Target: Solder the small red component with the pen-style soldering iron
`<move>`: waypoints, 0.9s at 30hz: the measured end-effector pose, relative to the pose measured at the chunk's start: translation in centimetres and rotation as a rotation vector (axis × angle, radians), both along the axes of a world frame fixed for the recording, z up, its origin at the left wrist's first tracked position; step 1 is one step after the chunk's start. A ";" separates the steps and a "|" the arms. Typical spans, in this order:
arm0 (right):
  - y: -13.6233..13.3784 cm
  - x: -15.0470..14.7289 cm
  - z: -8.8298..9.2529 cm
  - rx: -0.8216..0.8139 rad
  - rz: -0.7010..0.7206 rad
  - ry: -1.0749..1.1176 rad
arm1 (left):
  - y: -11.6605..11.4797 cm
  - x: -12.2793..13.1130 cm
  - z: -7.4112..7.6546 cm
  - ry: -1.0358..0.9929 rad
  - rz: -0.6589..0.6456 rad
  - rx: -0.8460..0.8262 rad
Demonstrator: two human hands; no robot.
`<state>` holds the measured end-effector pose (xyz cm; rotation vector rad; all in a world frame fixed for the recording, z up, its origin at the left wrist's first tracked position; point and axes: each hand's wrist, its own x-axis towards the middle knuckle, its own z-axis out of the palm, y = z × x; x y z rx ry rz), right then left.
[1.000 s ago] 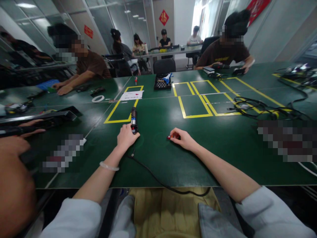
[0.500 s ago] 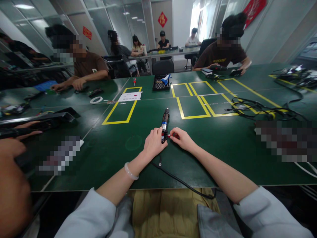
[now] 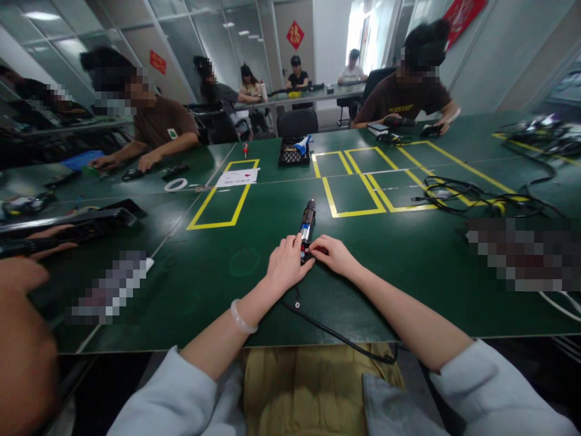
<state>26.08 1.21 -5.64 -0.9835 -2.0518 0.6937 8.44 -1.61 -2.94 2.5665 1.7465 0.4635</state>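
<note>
On the green tabletop lies the uncased body of an electric screwdriver (image 3: pixel 307 219), a slim tool with a black front end, a silver and blue middle and red bits at its rear. My left hand (image 3: pixel 285 260) is closed around the rear of it from the left, and a pale bracelet circles that wrist. From the right my right hand (image 3: pixel 334 254) pinches at a small red part (image 3: pixel 304 249) there; its fingertips partly hide that part. A black cable (image 3: pixel 336 335) with a small ring terminal (image 3: pixel 297 304) runs below my hands to the table's front edge.
Yellow tape rectangles (image 3: pixel 358 214) mark the table. A black tray (image 3: pixel 293 151), a paper sheet (image 3: pixel 237 177) and a tape roll (image 3: pixel 175 184) lie farther back. Tangled cables (image 3: pixel 458 197) are at right. A co-worker's arm (image 3: pixel 25 315) reaches in at left; others sit opposite.
The screwdriver body and my left hand have shifted slightly right. The tips of my right hand now sit closer against the tool's rear, and less red shows between its fingers.
</note>
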 end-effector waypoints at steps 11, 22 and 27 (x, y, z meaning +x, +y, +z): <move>-1.2 -0.1 1.5 -0.124 0.164 0.069 | 0.6 -1.2 0.4 0.106 0.063 -0.003; -0.9 0.0 0.9 -0.200 0.136 0.060 | 1.5 -9.5 1.2 0.266 0.164 0.008; -0.8 0.0 0.7 -0.185 0.144 0.037 | 3.0 -15.9 1.2 0.371 0.342 -0.013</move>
